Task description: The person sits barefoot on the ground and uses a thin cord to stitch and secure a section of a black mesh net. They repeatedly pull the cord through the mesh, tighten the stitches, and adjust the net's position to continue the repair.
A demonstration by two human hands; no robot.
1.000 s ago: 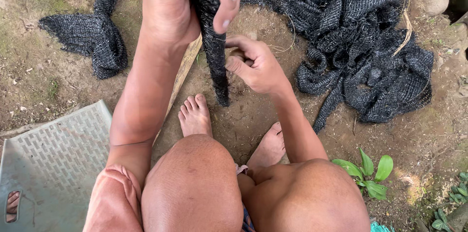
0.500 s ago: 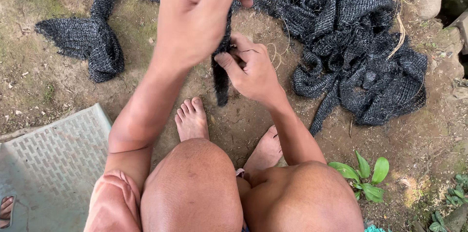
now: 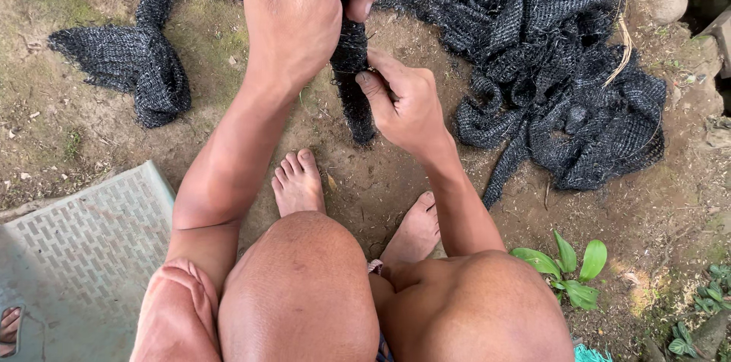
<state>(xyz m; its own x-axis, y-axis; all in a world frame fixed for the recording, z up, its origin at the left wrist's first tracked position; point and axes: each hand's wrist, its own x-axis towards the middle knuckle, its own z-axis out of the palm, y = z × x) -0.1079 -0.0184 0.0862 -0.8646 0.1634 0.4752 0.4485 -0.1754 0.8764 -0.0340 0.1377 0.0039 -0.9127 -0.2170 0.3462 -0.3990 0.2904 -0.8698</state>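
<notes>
Netting lies bunched at far left (image 3: 133, 65); just right of it our left hand (image 3: 293, 19) clamps the hanging black net strip (image 3: 352, 92), its long axis running straight down toward our feet. Our right hand (image 3: 407, 103), lower and touching the strip's right edge, pinches it between thumb and fingers. We see no packages, labels or signs; the heaped net (image 3: 548, 80) sprawls at right.
</notes>
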